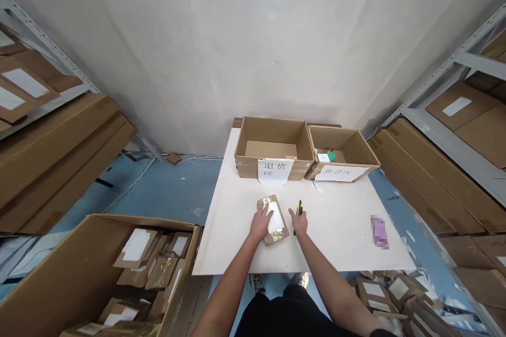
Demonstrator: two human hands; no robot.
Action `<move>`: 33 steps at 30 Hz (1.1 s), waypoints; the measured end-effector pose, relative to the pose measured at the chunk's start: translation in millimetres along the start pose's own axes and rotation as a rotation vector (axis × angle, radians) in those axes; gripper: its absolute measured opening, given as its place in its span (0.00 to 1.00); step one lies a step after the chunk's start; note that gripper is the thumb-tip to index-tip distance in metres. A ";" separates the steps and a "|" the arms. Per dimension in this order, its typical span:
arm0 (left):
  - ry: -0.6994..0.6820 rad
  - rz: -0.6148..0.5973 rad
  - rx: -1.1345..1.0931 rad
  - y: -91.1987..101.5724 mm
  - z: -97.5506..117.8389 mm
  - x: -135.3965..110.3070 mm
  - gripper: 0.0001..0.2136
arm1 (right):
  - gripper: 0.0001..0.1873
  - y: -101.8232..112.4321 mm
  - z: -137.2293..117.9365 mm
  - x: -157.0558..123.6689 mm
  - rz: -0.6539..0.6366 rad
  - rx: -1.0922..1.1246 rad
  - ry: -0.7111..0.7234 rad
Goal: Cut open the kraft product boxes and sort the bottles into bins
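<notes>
A small taped cardboard parcel [281, 225] with a white label lies on the white table. My left hand [260, 222] rests on its left side, fingers spread flat over the label. Just right of the parcel, my right hand [299, 222] is closed around a yellow and black utility knife [299, 207]. The knife points away from me, and part of its body is hidden by the fingers.
Two open cardboard boxes, the left box [247, 170] and the right box [363, 160], stand at the table's back with handwritten paper signs. A pixelated purple item [380, 232] lies at right. Beside the table's left edge, a large carton [130, 219] holds several parcels. Shelves flank both sides.
</notes>
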State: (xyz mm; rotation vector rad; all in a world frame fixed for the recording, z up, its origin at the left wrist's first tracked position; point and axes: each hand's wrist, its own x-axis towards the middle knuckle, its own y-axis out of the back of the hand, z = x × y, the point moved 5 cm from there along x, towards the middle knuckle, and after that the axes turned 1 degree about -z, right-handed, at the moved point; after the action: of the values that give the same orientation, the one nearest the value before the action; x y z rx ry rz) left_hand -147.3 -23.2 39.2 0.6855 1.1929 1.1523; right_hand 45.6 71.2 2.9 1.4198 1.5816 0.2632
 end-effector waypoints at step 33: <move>-0.055 0.270 -0.096 -82.5 47.0 13.1 0.25 | 0.37 80.2 14.3 31.5 -0.220 -0.538 0.218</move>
State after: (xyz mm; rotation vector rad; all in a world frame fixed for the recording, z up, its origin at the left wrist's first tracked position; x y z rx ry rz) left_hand -77.4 -30.1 -25.9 0.8168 1.0118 1.3974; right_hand 112.8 116.3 35.8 0.8159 1.6619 0.6730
